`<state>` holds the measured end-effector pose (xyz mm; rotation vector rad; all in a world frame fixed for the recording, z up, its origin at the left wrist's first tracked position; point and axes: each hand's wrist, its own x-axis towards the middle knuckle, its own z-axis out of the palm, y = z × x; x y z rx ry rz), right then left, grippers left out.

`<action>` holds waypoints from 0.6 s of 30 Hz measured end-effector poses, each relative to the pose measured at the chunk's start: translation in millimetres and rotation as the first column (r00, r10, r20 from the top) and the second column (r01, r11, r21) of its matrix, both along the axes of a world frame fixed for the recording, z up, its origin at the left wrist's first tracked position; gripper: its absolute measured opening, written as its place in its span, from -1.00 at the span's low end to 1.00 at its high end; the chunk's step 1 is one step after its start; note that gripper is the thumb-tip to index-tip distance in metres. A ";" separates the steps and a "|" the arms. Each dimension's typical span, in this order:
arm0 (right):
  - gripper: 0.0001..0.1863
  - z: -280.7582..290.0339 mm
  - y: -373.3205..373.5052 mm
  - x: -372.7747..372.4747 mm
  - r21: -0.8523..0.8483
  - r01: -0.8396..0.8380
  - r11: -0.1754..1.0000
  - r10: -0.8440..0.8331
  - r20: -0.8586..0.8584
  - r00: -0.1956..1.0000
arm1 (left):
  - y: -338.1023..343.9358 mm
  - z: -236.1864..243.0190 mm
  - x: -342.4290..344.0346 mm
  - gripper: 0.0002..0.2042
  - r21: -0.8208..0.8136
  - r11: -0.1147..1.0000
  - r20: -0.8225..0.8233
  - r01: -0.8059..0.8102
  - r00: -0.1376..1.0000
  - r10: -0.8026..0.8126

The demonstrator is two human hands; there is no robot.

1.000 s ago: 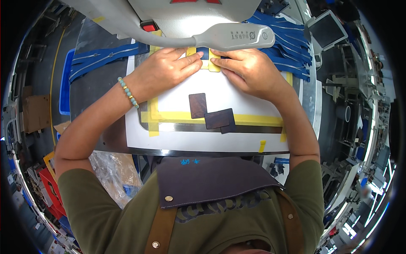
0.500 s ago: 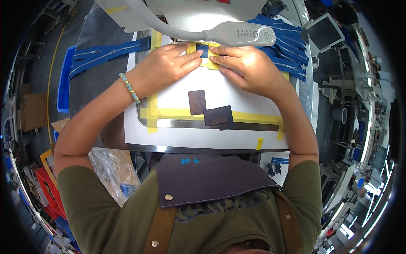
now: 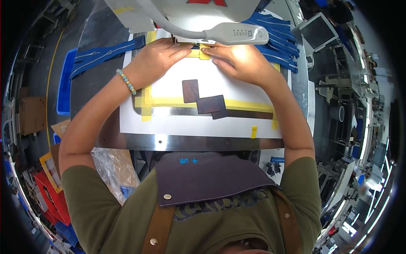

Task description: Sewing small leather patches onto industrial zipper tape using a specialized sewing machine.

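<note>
Both my hands rest at the far side of a white sheet (image 3: 177,128), close under a white machine head (image 3: 190,15). My left hand (image 3: 158,58) lies with its fingers stretched out, their tips by a flat yellow piece (image 3: 204,53). The fingers of my right hand (image 3: 243,61) are also extended and press on that yellow piece. A little dark blue shows beyond it, mostly hidden by the machine and lamp. Nearer me on the sheet lie three thin dark rectangular pieces: one apart (image 3: 190,91), one (image 3: 211,104) overlapping another (image 3: 220,114).
A grey lamp (image 3: 239,34) on a bent neck hangs over my hands. Blue zipper strips lie at the left (image 3: 103,53) and in a pile at the right (image 3: 275,40). Yellow tape (image 3: 169,102) crosses the sheet. The metal table edge (image 3: 190,144) runs before me.
The white sheet, with the dark pieces and yellow piece, has slid away from me toward the machine, and both hands moved with it. The blue patch between my hands is now mostly hidden.
</note>
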<state>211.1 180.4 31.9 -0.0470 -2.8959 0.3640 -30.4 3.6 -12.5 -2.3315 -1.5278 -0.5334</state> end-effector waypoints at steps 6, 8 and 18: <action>-0.66 2.4 -4.3 0.6 -0.049 0.069 0.996 -0.067 0.032 0.997 | -6.9 -4.0 -2.3 -0.68 -0.168 0.985 0.322 -0.046 0.942 0.099; -0.66 -1.0 -1.0 2.0 -0.041 0.059 0.997 -0.059 0.005 0.998 | -9.2 -3.8 -3.2 -0.68 -0.205 0.979 0.409 0.001 0.909 0.085; -0.64 -7.6 -0.7 7.5 0.003 0.034 0.999 -0.034 -0.075 0.997 | -14.2 3.0 -1.4 -0.64 -0.167 0.979 0.306 -0.120 0.937 0.168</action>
